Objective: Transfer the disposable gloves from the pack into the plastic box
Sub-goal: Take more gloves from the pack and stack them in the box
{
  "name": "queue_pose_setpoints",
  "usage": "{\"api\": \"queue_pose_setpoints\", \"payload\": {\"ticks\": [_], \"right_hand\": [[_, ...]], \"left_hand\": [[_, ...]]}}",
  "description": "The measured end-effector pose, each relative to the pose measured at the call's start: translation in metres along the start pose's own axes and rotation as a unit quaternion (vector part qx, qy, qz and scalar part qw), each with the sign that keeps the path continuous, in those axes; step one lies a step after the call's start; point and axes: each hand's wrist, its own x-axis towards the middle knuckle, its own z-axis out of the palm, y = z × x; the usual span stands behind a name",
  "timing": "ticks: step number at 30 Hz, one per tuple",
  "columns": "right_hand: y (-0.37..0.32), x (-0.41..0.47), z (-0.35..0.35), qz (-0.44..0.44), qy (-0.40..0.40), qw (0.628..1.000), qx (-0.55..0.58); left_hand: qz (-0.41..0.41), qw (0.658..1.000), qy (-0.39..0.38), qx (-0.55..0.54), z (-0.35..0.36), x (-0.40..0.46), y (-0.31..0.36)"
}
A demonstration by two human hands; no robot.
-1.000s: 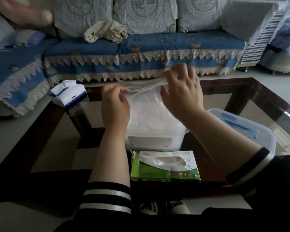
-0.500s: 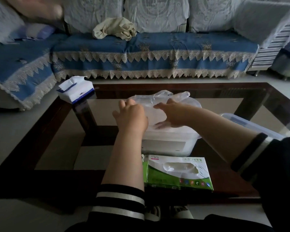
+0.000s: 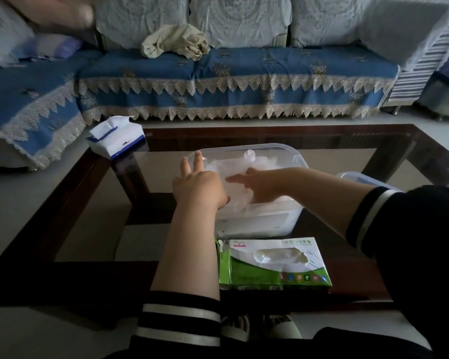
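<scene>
Both hands down in the plastic box (image 3: 290, 156), pressing thin clear gloves (image 3: 233, 168) flat. Left hand (image 3: 198, 189) spread-fingered, right hand (image 3: 261, 187) straight-fingered, gripping nothing. Probably feather-light, slippery film; best pinched by a loose edge. Green pack (image 3: 275, 264) just beside.

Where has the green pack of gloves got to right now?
In the head view the green glove pack lies on the glass table, at its near edge, just in front of the clear plastic box and between the person's forearms.
</scene>
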Motion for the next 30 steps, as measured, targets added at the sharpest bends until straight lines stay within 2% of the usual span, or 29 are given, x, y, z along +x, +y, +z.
{"api": "queue_pose_setpoints", "payload": {"ticks": [4,7,9,12,14,15,17,19,21,23,24,26,28,30], "right_hand": [[0.008,-0.032,-0.018,-0.022,0.114,0.988,0.097],[0.018,-0.05,-0.017,-0.012,0.233,0.959,0.164],[0.023,-0.062,-0.012,0.006,0.323,0.922,0.212],[0.022,-0.087,0.0,0.04,0.481,0.842,0.242],[0.012,-0.107,0.013,0.029,0.53,0.807,0.259],[0.006,-0.116,0.02,0.016,0.516,0.814,0.265],[-0.009,-0.129,0.038,-0.001,0.409,0.875,0.258],[-0.019,-0.129,0.06,0.007,0.269,0.949,0.163],[-0.024,-0.125,0.082,0.018,0.201,0.977,0.063],[-0.024,-0.121,0.099,0.018,0.176,0.983,0.038],[-0.024,-0.12,0.105,0.018,0.173,0.984,0.024],[-0.024,-0.118,0.113,0.015,0.174,0.985,-0.01],[-0.025,-0.118,0.118,0.01,0.181,0.983,-0.019],[-0.027,-0.117,0.122,0.009,0.186,0.982,-0.007]], "left_hand": [[0.001,1.0,0.008,-0.009,0.002,0.0,-0.003],[0.0,1.0,0.007,-0.013,0.001,-0.002,-0.004],[0.005,1.0,0.008,-0.016,0.001,-0.002,-0.005],[0.015,0.999,0.031,-0.027,0.001,-0.005,-0.008],[0.04,0.995,0.083,-0.039,0.001,-0.011,-0.008],[0.064,0.989,0.119,-0.052,0.0,-0.016,-0.007],[0.13,0.968,0.184,-0.111,-0.003,-0.029,-0.002],[0.19,0.939,0.217,-0.189,-0.006,-0.047,0.005],[0.231,0.919,0.204,-0.244,-0.011,-0.07,0.014],[0.26,0.913,0.144,-0.278,-0.011,-0.088,0.019],[0.26,0.922,0.089,-0.273,-0.008,-0.094,0.02],[0.234,0.955,-0.036,-0.179,0.006,-0.1,0.019],[0.21,0.968,-0.133,-0.032,0.026,-0.101,0.02],[0.193,0.967,-0.164,0.026,0.044,-0.095,0.02]]}}
